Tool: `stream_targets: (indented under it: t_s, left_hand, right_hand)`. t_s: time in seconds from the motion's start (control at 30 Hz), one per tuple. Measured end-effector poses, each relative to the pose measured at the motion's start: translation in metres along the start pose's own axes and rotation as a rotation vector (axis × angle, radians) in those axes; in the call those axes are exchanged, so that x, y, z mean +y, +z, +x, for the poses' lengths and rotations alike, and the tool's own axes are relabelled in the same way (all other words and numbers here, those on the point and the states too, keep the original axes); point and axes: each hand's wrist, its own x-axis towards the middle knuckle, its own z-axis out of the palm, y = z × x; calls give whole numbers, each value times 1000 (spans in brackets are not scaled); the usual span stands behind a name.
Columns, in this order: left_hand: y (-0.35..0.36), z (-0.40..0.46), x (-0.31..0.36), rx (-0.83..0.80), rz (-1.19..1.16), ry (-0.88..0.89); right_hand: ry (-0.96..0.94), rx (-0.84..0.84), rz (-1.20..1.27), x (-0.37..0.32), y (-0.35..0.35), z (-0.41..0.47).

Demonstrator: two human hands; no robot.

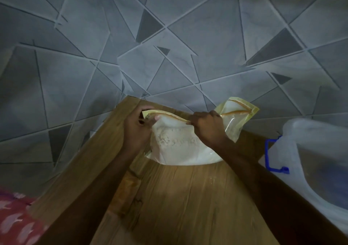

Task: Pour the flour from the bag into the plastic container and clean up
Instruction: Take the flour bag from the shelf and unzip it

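Note:
A clear, yellow-edged zip bag of flour (178,146) stands on the far end of a wooden table (178,197). Pale flour fills its lower half. My left hand (136,129) pinches the bag's top left corner at the zip strip. My right hand (207,126) grips the zip strip near the middle of the top edge. The bag's right top corner (239,110) sticks up free beyond my right hand. A translucent plastic container (320,160) with a blue latch handle (272,156) sits at the table's right edge, partly out of frame.
The table is narrow, with grey geometric-patterned floor (169,37) beyond and to its left. A red patterned cloth (15,220) shows at the lower left. A faint dusting of flour lies on the wood near the bag.

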Motion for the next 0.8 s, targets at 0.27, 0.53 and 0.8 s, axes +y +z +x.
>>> stream_targets:
  t_s: [0.27,0.53,0.8]
  left_hand:
    - [20,-53,-113,-25,-60,-762]
    - [34,-36,-82,113,-984,-999]
    - [20,27,-6,238,-1168,-818]
  right_hand:
    - [-86,298,40,7,9,22]
    - [-42,505,198,9,-17,27]
    - [88,665,370,-9,-87,26]
